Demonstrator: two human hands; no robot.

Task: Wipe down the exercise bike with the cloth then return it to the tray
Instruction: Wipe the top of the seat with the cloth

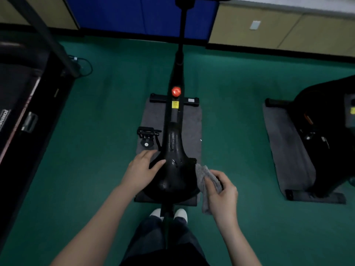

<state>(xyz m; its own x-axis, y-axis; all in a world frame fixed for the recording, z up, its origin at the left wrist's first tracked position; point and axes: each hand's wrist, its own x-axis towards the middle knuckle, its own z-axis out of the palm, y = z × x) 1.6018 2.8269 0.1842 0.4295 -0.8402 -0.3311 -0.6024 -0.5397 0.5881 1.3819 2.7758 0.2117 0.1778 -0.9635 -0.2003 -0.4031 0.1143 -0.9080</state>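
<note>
At exercise bike saddle (173, 169), grey cloth (202, 172) alongside.
Resting released left grip (141, 169) on saddle; clutching cloth in right grip (222, 192).

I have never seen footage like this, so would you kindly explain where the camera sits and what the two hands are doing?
This is one picture from a camera worn on a person's head, looking down; no robot is involved. The person stands behind a black exercise bike on a grey mat on green floor. The left hand rests with straight fingers on the saddle; the right hand grips a grey cloth at the saddle's right edge. A second bike stands to the right.
</note>
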